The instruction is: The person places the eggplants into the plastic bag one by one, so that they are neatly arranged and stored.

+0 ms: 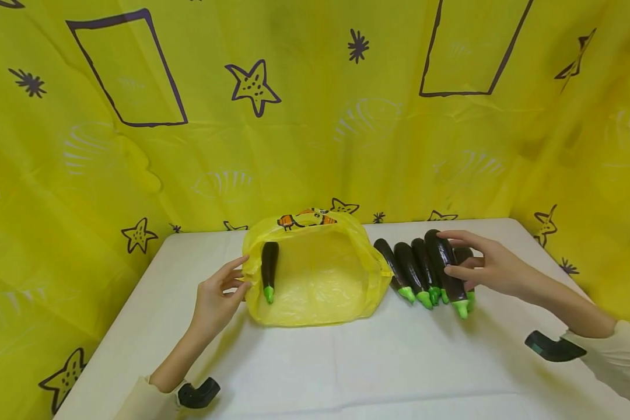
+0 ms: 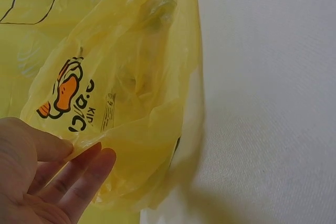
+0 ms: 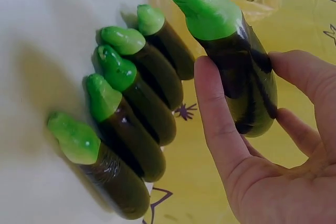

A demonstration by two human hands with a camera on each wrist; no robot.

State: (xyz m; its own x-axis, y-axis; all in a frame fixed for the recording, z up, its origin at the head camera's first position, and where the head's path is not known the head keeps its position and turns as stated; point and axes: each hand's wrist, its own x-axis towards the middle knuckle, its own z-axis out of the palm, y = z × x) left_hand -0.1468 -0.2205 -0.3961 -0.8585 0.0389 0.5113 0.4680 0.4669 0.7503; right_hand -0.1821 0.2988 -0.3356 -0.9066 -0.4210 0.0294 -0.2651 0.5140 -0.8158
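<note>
A yellow plastic bag [image 1: 315, 318] lies on its side with its mouth held wide toward me. My left hand [image 1: 217, 294] pinches the left edge of that mouth between thumb and fingers, as the left wrist view also shows. Inside the bag, near its left wall, is one dark eggplant [image 1: 269, 268] with a green stem end. My right hand [image 1: 496, 268] grips another eggplant [image 3: 236, 61] between thumb and fingers, raised above the table. Several more eggplants [image 3: 139, 114] lie side by side below it, green ends toward me, to the right of the bag.
The white table [image 1: 315, 373] runs up to a yellow printed curtain [image 1: 304, 146] behind it, with more curtain at both sides. Black wrist cameras [image 1: 555, 347] sit on both forearms. The row of eggplants lies close against the bag's right side.
</note>
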